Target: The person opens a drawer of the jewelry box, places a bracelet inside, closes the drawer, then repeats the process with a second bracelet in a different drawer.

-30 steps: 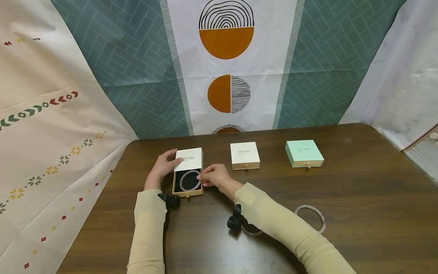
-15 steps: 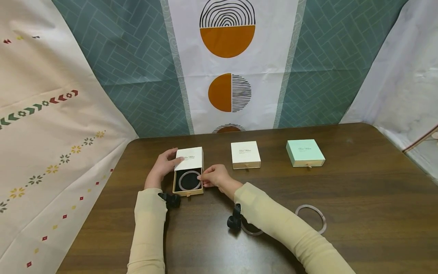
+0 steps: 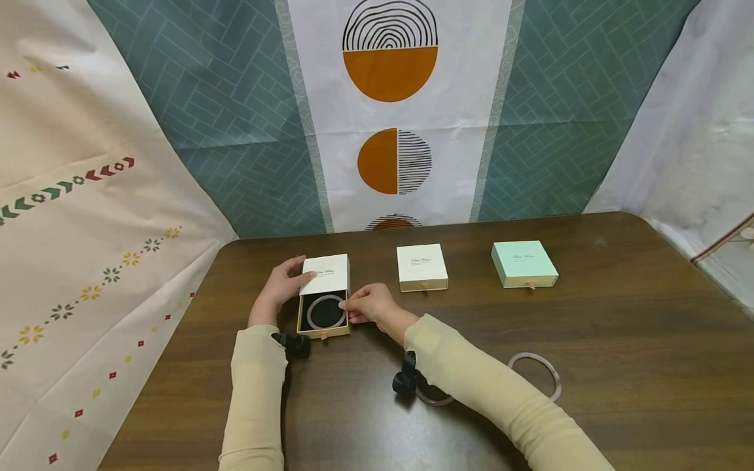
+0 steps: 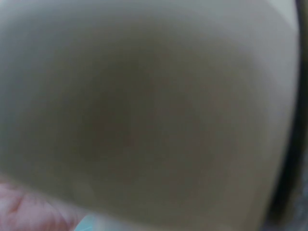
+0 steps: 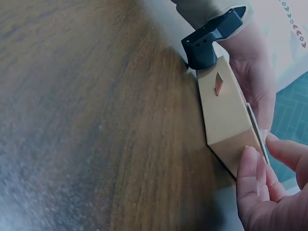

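A white-lidded gift box (image 3: pixel 324 280) stands at the table's left with its gold-sided drawer (image 3: pixel 309 332) pulled toward me. In its black lining lies a pale mauve bangle (image 3: pixel 309 313). My left hand (image 3: pixel 279 288) grips the white sleeve from the left, thumb on top. At the drawer's right wall is my right hand (image 3: pixel 372 305): its thumb reaches over the rim by the bangle, while its fingers (image 5: pixel 248 168) press the outside in the right wrist view. Whether it also grips the bangle I cannot tell. Blurred beige fabric (image 4: pixel 154 115) fills most of the left wrist view.
A second white box (image 3: pixel 421 263) and a mint green box (image 3: pixel 523 258) stand shut along the back of the wooden table (image 3: pixel 618 314). One bangle (image 3: pixel 548 364) lies at the right; another bangle (image 3: pixel 436 401) is partly hidden under my right forearm.
The bangle has shifted slightly left and toward me in the drawer. Both hands hold practically the same positions on the box.
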A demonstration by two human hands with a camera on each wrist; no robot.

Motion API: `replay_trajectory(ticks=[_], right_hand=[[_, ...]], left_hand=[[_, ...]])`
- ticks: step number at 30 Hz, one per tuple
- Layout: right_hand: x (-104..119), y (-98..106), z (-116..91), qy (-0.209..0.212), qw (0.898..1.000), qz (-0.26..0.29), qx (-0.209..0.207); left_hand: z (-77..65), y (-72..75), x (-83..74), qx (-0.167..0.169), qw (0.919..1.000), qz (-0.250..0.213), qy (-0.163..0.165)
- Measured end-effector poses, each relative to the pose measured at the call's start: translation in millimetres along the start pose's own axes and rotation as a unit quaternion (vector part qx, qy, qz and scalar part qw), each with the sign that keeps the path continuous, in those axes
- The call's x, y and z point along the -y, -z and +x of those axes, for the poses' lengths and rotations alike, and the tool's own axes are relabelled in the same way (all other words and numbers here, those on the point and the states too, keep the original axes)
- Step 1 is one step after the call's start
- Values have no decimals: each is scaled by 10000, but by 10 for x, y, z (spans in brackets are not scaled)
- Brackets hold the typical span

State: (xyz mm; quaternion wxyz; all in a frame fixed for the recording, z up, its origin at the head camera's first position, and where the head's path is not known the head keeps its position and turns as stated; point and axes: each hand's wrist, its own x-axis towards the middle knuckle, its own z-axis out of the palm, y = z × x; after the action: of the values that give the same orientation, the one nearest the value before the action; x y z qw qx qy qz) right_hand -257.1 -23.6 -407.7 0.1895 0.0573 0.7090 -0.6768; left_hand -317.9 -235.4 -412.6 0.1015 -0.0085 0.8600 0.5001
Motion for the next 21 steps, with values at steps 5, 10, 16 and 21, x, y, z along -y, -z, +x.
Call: replay_trajectory(ticks=[5,10,16,21], right_hand=[[23,27,-26,-14,10000,-5,14],[49,42,-71,10,10000,80,-38],[73,55,-166,34,9998,175,103],[91,45,-257,84,9993,212,309]], left_hand=[[5,-1,10,16,10000,26,-59],[-9,-5,12,43,10000,57,-66],[-19,-5,2,21,9999,85,-87],[1,3,17,-22,9999,108,-93]])
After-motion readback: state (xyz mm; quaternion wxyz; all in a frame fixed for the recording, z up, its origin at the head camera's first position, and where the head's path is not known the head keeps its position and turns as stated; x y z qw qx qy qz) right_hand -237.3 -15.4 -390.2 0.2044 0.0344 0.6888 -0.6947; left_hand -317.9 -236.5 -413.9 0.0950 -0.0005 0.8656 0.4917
